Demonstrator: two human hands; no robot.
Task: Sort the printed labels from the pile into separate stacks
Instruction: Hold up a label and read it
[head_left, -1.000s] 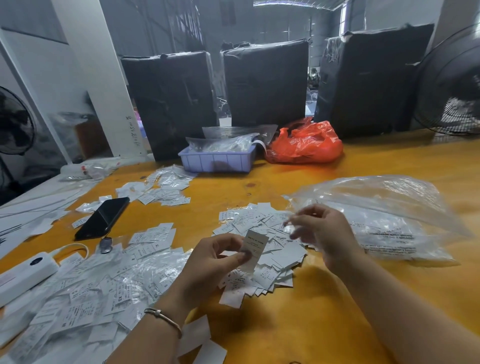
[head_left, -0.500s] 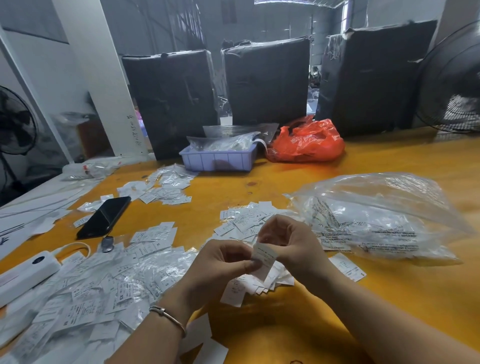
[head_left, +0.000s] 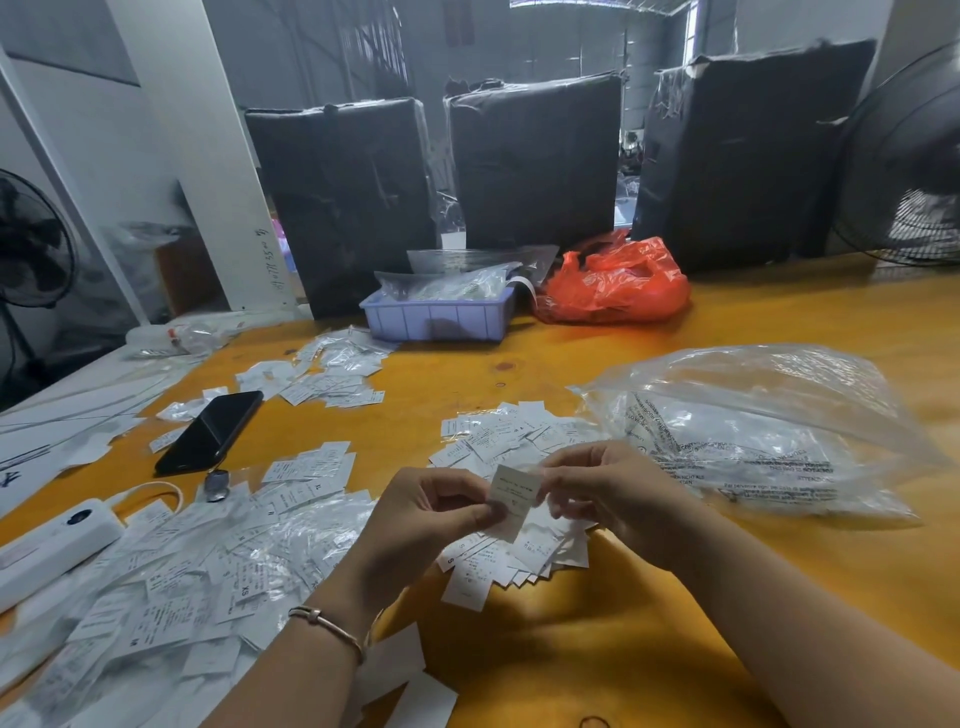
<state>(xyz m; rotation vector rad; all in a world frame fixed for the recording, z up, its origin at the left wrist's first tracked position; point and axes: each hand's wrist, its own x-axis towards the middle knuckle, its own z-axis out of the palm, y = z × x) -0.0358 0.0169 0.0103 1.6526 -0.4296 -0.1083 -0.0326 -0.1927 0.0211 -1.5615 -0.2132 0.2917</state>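
Orange wooden tabletop (head_left: 649, 649) fills the frame; at lower left lies a sprawl of white printed labels (head_left: 171, 582), with a black phone (head_left: 210, 431) above it. At centre, the left hand (head_left: 415, 525) and right hand (head_left: 608, 493) both pinch 1 small white label (head_left: 514, 491) over the middle label pile (head_left: 498, 441). Right of them sits a crumpled clear plastic bag (head_left: 753, 426).
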